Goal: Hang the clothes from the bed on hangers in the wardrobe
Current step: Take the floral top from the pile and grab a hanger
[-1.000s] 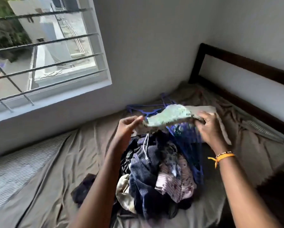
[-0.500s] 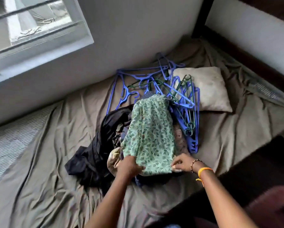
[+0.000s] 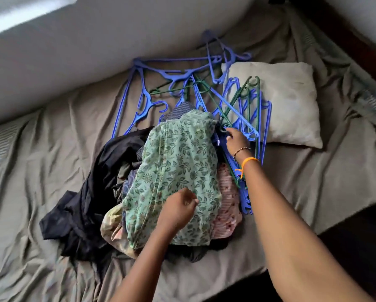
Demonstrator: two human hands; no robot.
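A green floral garment [image 3: 174, 171] lies spread on top of the clothes pile [image 3: 91, 192] in the middle of the bed. My left hand [image 3: 178, 209] rests on its lower part, fingers curled and pinching the fabric. Blue and green plastic hangers [image 3: 243, 114] lie tangled behind and to the right of the pile, partly on a pillow. My right hand [image 3: 237, 141] reaches into them, its fingertips at the hook of a green hanger [image 3: 224, 125]; whether it grips the hanger is unclear. A pink striped garment [image 3: 226, 203] shows under the green one.
A beige pillow [image 3: 291, 101] lies at the right by the dark wooden headboard [image 3: 344, 33]. The wrinkled brown bedsheet [image 3: 41, 149] covers the mattress. A white wall [image 3: 95, 40] runs along the far side. The bed's near edge drops to dark floor [image 3: 357, 236] at the right.
The green garment, held up a second ago, was laid flat on the pile. My right hand then left its lower edge and moved up to the hangers. The view tilted down.
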